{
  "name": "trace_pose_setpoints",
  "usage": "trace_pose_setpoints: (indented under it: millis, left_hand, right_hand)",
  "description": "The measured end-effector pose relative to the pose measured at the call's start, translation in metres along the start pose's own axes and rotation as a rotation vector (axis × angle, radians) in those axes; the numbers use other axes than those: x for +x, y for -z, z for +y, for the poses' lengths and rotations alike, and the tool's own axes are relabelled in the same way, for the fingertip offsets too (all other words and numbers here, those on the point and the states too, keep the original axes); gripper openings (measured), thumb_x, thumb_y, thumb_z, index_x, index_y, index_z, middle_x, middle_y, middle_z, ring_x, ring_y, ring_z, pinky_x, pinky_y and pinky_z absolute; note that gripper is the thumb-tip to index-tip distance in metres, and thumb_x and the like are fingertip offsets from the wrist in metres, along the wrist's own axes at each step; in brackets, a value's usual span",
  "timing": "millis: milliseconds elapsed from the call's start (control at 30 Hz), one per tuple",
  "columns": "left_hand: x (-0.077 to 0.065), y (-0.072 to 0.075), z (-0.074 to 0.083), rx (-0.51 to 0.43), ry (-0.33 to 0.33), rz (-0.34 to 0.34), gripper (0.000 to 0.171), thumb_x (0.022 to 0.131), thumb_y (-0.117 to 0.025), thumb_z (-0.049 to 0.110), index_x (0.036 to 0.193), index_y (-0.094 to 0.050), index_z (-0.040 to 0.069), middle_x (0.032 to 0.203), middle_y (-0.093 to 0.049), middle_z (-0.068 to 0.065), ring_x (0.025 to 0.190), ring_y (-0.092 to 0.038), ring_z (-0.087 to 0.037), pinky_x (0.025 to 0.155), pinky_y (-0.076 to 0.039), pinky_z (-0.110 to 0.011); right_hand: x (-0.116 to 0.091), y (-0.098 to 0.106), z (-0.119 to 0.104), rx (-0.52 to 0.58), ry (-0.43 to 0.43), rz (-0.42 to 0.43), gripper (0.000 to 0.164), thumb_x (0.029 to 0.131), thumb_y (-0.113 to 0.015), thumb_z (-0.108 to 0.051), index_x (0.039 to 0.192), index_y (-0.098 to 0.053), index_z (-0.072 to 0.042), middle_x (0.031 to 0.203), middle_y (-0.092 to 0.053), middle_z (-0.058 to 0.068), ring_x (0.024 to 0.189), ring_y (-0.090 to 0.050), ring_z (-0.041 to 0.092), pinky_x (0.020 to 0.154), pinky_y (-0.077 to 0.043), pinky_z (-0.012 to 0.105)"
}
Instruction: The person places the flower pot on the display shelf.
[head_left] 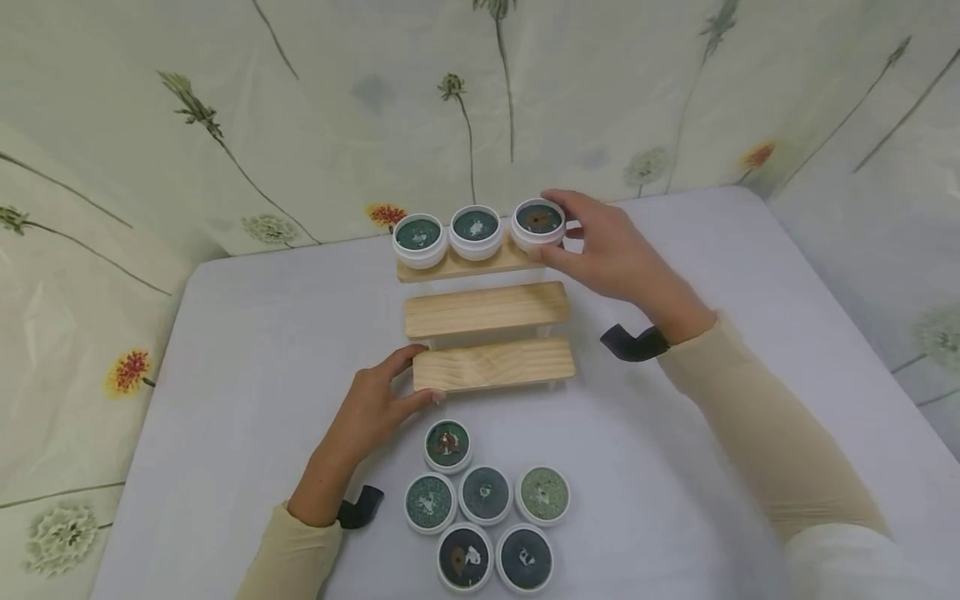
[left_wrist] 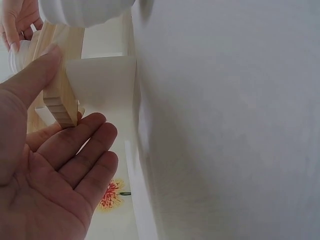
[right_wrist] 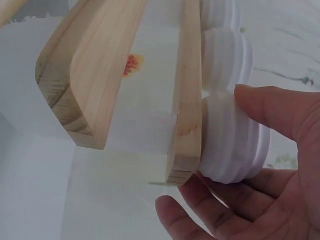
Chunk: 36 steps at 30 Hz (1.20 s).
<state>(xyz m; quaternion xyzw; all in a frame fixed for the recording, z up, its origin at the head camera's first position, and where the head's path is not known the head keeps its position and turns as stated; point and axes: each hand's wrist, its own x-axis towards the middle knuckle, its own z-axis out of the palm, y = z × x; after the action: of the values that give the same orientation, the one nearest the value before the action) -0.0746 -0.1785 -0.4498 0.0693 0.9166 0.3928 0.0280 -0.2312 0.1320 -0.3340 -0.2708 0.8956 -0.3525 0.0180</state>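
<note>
A three-step stand with pale wooden boards stands on the table. On its back board (head_left: 472,267) are three small white round jars with dark tops: a left jar (head_left: 418,235), a middle jar (head_left: 476,227) and a right jar (head_left: 537,225) with a brown patch. My right hand (head_left: 618,258) holds that right jar at its side between thumb and fingers, close over the board's end. My left hand (head_left: 367,417) pinches the left end of the front board (head_left: 495,365). In the left wrist view its thumb lies on the face of the wooden board (left_wrist: 60,95), fingers at the opposite edge.
Bare wood shows on the middle board (head_left: 487,309). Several more white jars stand grouped in front of the stand, including a brown-figured jar (head_left: 448,446) and a pale green one (head_left: 543,495). A white cloth (head_left: 277,333) covers the table; a flower-print curtain (head_left: 337,125) hangs behind.
</note>
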Motion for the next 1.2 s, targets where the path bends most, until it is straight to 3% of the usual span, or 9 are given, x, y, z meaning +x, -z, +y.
trace_pose_setpoints:
  millis: [300, 533, 633, 767, 833, 900, 1033, 1100, 1200]
  left_hand:
    - [-0.001, 0.0, -0.001, 0.016, -0.012, 0.002, 0.067, 0.086, -0.088, 0.029, 0.145, -0.059, 0.016, 0.142, -0.063, -0.017, 0.135, -0.057, -0.037, 0.109, -0.045, -0.058]
    - [-0.001, 0.0, -0.002, 0.006, -0.03, 0.015, 0.066, 0.085, -0.089, 0.027, 0.143, -0.061, 0.016, 0.14, -0.065, -0.017, 0.134, -0.058, -0.036, 0.109, -0.046, -0.057]
    - [-0.001, 0.0, -0.001, 0.01, -0.029, 0.013, 0.066, 0.085, -0.089, 0.029, 0.144, -0.06, 0.016, 0.14, -0.065, -0.016, 0.134, -0.058, -0.036, 0.109, -0.046, -0.057]
    - [-0.001, 0.002, 0.001, 0.019, -0.029, 0.012, 0.067, 0.086, -0.088, 0.03, 0.144, -0.06, 0.016, 0.141, -0.065, -0.016, 0.134, -0.058, -0.036, 0.109, -0.046, -0.057]
    - [-0.001, 0.002, 0.001, 0.024, -0.028, 0.02, 0.067, 0.085, -0.089, 0.03, 0.144, -0.06, 0.016, 0.14, -0.065, -0.017, 0.133, -0.059, -0.036, 0.108, -0.047, -0.057]
    - [-0.001, 0.003, 0.001, 0.028, -0.025, 0.023, 0.067, 0.085, -0.089, 0.029, 0.143, -0.06, 0.016, 0.14, -0.065, -0.017, 0.133, -0.059, -0.036, 0.108, -0.047, -0.057]
    - [-0.001, 0.002, 0.001, 0.025, -0.003, 0.003, 0.067, 0.086, -0.088, 0.032, 0.145, -0.059, 0.016, 0.142, -0.064, -0.016, 0.135, -0.057, -0.036, 0.111, -0.045, -0.057]
    - [0.0, 0.001, 0.001, 0.02, 0.011, -0.008, 0.067, 0.087, -0.087, 0.034, 0.146, -0.059, 0.017, 0.143, -0.063, -0.015, 0.137, -0.056, -0.036, 0.112, -0.043, -0.058]
    - [0.0, 0.0, 0.001, 0.015, 0.017, -0.008, 0.067, 0.087, -0.086, 0.035, 0.146, -0.059, 0.017, 0.144, -0.063, -0.015, 0.138, -0.055, -0.036, 0.113, -0.042, -0.058]
  right_hand:
    - [-0.004, -0.007, 0.002, 0.02, -0.01, 0.002, 0.077, 0.098, -0.076, -0.022, 0.159, -0.036, 0.002, 0.152, -0.053, 0.017, 0.126, -0.059, 0.03, 0.107, -0.05, 0.048]
    - [-0.016, -0.005, 0.005, 0.041, -0.129, -0.021, 0.105, 0.094, -0.079, -0.041, 0.167, -0.013, -0.002, 0.162, -0.041, 0.019, 0.141, -0.05, 0.038, 0.114, -0.043, 0.05]
    - [-0.033, -0.001, -0.001, -0.047, -0.224, -0.045, 0.103, 0.094, -0.077, -0.048, 0.165, -0.018, -0.001, 0.163, -0.038, 0.022, 0.144, -0.045, 0.041, 0.116, -0.039, 0.054]
    - [-0.067, 0.002, -0.019, -0.244, -0.282, -0.092, 0.08, 0.097, -0.073, -0.048, 0.152, -0.045, 0.003, 0.15, -0.052, 0.025, 0.137, -0.05, 0.043, 0.113, -0.041, 0.06]
    - [-0.086, 0.0, -0.028, -0.294, -0.219, -0.146, 0.069, 0.097, -0.074, -0.045, 0.143, -0.055, 0.003, 0.14, -0.06, 0.023, 0.129, -0.056, 0.041, 0.108, -0.045, 0.059]
    - [-0.104, -0.005, -0.035, -0.31, -0.102, -0.241, 0.065, 0.095, -0.078, -0.043, 0.138, -0.059, 0.001, 0.134, -0.065, 0.018, 0.124, -0.061, 0.036, 0.105, -0.049, 0.056]
    - [-0.135, -0.027, -0.043, -0.292, 0.141, -0.497, 0.073, 0.087, -0.086, -0.037, 0.144, -0.057, -0.003, 0.141, -0.061, 0.013, 0.13, -0.058, 0.031, 0.108, -0.049, 0.05]
    - [-0.145, -0.042, -0.047, -0.295, 0.177, -0.611, 0.08, 0.082, -0.09, -0.035, 0.147, -0.055, -0.006, 0.145, -0.058, 0.01, 0.134, -0.055, 0.029, 0.109, -0.048, 0.047]
    - [-0.154, -0.063, -0.053, -0.329, 0.17, -0.705, 0.086, 0.076, -0.095, -0.032, 0.148, -0.055, -0.008, 0.144, -0.058, 0.007, 0.133, -0.056, 0.026, 0.108, -0.05, 0.043]
